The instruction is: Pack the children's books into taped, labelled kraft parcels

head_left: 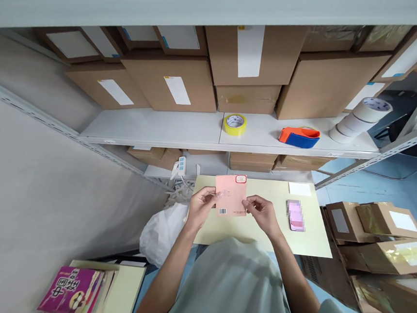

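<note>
Between my hands is a thin pink booklet, held up above the pale yellow tabletop. A red-framed label marks its top right corner, and a barcode sits low on its left side. My left hand pinches the left edge, thumb on the face. The right edge is pinched by my right hand, its thumb and finger close together. To the right of that hand, a phone with a blurred pink screen lies on the tabletop, and a white paper slip lies beyond it.
Cardboard boxes fill the shelf ahead. Yellow tape, an orange-and-blue tape dispenser and stacked white rolls stand along its front. A white plastic bag and books are at left; several taped boxes pile up at right.
</note>
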